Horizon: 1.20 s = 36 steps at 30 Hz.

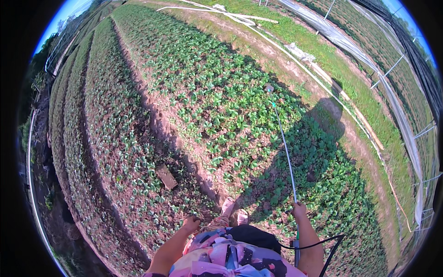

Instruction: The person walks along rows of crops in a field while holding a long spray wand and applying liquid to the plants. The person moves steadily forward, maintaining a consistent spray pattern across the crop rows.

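Note:
My right hand (298,209) is closed around a long thin metal pole (287,152) that reaches out over a bed of low green leafy plants (242,119). At the pole's far end are a green joint and a small, flat, greyish head (268,88), just above or among the leaves; which of these I cannot tell. The pole's near end, with a grey ribbed part, runs beside my right forearm. My left hand (192,223) hangs by my left side, its fingers curled, with nothing plainly seen in it.
My feet (227,206) stand in a narrow dirt furrow (162,123) between beds. A brown block (166,176) lies on the left bed. At right run long pale poles (349,100), a grassy strip and plastic sheeting (353,50). A black cord (311,246) loops near my right forearm.

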Available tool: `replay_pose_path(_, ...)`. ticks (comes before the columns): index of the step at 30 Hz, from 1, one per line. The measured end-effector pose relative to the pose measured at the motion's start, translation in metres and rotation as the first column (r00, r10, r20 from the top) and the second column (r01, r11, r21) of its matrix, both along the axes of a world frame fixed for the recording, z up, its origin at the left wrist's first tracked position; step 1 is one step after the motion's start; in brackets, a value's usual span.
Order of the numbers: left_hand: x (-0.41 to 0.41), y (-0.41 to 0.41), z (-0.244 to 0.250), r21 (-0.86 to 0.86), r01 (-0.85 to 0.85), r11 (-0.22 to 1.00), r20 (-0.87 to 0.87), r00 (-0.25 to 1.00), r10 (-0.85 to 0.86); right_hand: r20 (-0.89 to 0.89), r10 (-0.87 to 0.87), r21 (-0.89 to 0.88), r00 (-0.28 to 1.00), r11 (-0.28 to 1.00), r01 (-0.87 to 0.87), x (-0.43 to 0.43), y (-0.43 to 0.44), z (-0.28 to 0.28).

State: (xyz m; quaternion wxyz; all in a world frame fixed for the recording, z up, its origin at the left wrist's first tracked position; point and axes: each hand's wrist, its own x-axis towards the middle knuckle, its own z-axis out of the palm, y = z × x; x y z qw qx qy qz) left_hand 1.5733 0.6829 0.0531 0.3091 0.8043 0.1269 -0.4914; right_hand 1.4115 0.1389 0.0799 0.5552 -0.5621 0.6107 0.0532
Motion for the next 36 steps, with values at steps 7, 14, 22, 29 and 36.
replay_pose_path(7, 0.007, -0.025, 0.018, 0.019, 0.034, 0.999, -0.022, 0.999, -0.034, 0.03, 0.115, -0.167, 0.993, 0.98, -0.108, -0.04, -0.001, -0.004)
replay_pose_path(14, 0.012, -0.041, 0.04, 0.043, 0.094, 0.995, -0.029, 0.995, -0.093, -0.276, 0.345, -0.529, 0.897, 0.724, -0.442, -0.028, 0.015, 0.018)
replay_pose_path(22, 0.006, -0.032, 0.028, 0.004, 0.036, 0.999, -0.041, 0.999, -0.036, -0.344, 0.311, -0.516, 0.886, 0.725, -0.455, -0.011, 0.03, 0.04)
replay_pose_path(29, 0.012, -0.045, 0.043, -0.01, 0.073, 0.997, -0.04, 0.996, -0.073, -0.057, 0.185, -0.255, 0.981, 0.947, -0.193, -0.051, 0.022, 0.019)
replay_pose_path(36, 0.006, -0.033, 0.035, 0.027, 0.068, 0.997, -0.033, 0.997, -0.068, 0.017, -0.062, 0.228, 0.998, 0.972, 0.056, -0.088, 0.041, 0.071)
